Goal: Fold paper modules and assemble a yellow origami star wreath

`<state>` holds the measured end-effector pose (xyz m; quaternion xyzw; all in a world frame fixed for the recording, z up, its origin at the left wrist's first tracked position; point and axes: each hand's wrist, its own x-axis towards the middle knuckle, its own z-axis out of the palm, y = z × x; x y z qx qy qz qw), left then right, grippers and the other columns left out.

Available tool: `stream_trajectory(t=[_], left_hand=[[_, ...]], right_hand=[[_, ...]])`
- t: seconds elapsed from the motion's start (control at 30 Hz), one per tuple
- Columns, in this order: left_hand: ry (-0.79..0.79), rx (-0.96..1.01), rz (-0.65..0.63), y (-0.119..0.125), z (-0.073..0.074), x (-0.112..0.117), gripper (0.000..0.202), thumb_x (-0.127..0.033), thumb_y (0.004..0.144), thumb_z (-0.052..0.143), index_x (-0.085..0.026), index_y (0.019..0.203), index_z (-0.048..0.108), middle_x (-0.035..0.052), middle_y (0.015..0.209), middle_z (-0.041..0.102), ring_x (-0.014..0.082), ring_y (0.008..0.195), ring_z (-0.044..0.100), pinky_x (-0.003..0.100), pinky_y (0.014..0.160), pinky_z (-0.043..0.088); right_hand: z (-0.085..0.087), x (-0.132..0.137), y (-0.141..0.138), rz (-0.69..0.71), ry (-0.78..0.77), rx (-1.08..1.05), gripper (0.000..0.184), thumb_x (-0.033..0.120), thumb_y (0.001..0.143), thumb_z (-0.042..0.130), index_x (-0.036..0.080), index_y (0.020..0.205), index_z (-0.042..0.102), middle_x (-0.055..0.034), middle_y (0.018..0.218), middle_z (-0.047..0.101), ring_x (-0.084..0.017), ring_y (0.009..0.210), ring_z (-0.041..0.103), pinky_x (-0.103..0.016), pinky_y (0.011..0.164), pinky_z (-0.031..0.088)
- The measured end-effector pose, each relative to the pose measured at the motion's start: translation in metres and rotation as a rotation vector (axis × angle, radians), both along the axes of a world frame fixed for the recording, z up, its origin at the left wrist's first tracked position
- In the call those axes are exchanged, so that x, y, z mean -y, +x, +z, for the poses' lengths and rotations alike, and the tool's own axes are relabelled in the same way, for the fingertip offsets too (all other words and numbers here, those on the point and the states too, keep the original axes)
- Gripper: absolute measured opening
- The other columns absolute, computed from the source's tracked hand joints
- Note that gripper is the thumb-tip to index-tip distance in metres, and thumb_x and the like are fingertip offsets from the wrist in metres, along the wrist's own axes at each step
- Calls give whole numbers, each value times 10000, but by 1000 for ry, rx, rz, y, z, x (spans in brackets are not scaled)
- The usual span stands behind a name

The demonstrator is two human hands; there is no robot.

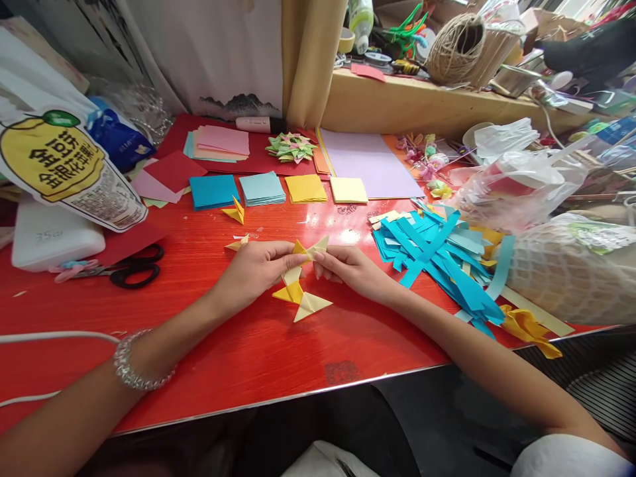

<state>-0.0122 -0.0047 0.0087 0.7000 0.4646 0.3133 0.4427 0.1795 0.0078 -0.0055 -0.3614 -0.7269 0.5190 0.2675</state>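
Observation:
Between my two hands is a chain of folded origami paper pieces [294,291], yellow and cream, with pointed corners. My left hand [258,268] pinches its upper left part between thumb and fingers. On the other side my right hand [355,268] grips the cream upper right piece close to its tip. The lower pieces hang toward me, just over or on the red table [209,358]; I cannot tell which. Beyond my left hand lie a folded yellow piece [235,212] and a small cream folded piece [238,243].
Stacks of blue [213,192], light blue [262,188], yellow [306,189] and cream paper [349,190] line the back. Behind them sits a folded paper ring [291,147]. Blue paper strips [432,252] are heaped right; black-handled scissors [134,268] lie left.

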Motion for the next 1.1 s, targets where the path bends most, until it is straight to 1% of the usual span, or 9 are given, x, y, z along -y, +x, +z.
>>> stream_trajectory(t=[0.2, 0.3, 0.43, 0.53, 0.63, 0.77, 0.87, 0.97, 1.1], left_hand=[[-27, -22, 0, 0, 0, -1, 308, -407, 808, 520, -140, 697, 626, -50, 496, 342, 61, 435, 294, 188, 382, 229], [-70, -35, -8, -1, -4, -3, 324, -442, 788, 537, -143, 726, 643, -39, 530, 417, 69, 473, 348, 191, 422, 260], [-145, -47, -21, -1, -9, -5, 314, -455, 747, 583, -149, 720, 651, -17, 603, 546, 99, 559, 462, 207, 512, 340], [-190, -9, -40, 0, -10, -3, 308, -445, 741, 592, -145, 717, 657, 6, 654, 611, 122, 604, 513, 226, 557, 373], [-211, 15, -81, 2, -8, 1, 289, -422, 740, 597, -145, 728, 679, 18, 663, 641, 133, 610, 537, 234, 554, 380], [-283, 161, -169, 0, 1, 5, 216, -357, 713, 643, -153, 744, 706, 37, 694, 678, 159, 665, 592, 249, 596, 432], [-382, 360, -264, -7, 7, 3, 148, -298, 708, 659, -158, 715, 708, 37, 665, 682, 154, 638, 604, 250, 594, 454], [-427, 493, -284, -13, 8, 0, 135, -275, 723, 646, -156, 702, 707, 35, 643, 681, 142, 622, 605, 241, 593, 455], [-394, 581, -231, -14, 6, -2, 201, -334, 762, 614, -154, 734, 699, 34, 680, 684, 133, 660, 603, 231, 628, 450]], right_hand=[[-1, -1, 0, 2, 35, 40, 428, 493, 880, 367, 133, 716, 531, 11, 646, 459, -78, 597, 420, -213, 574, 342], [6, -2, 2, 38, 26, 89, 438, 501, 873, 376, 132, 710, 547, 8, 642, 466, -80, 599, 427, -213, 566, 337], [14, -9, 8, 88, -89, 120, 469, 531, 847, 405, 126, 683, 576, 8, 605, 473, -70, 546, 412, -208, 512, 317], [12, -20, 11, -92, -86, 72, 502, 558, 847, 370, 131, 690, 580, 26, 547, 429, -58, 483, 371, -204, 463, 280], [9, -38, 6, -213, 40, 61, 416, 502, 842, 438, 132, 727, 591, 29, 548, 429, -54, 485, 371, -197, 456, 279], [15, -65, -29, -35, 115, 125, 224, 344, 820, 539, 131, 827, 606, 23, 582, 491, -54, 467, 411, -201, 458, 316], [18, -80, -71, -26, 246, 195, 202, 239, 851, 489, 123, 965, 610, 36, 566, 479, -50, 452, 403, -203, 492, 335], [11, -90, -108, -69, 374, 268, 313, 289, 826, 546, 125, 1092, 565, 10, 671, 542, -64, 536, 437, -207, 559, 357], [-8, -96, -136, -70, 468, 368, 237, 315, 810, 564, 151, 976, 602, -22, 771, 587, -89, 632, 460, -220, 605, 353]])
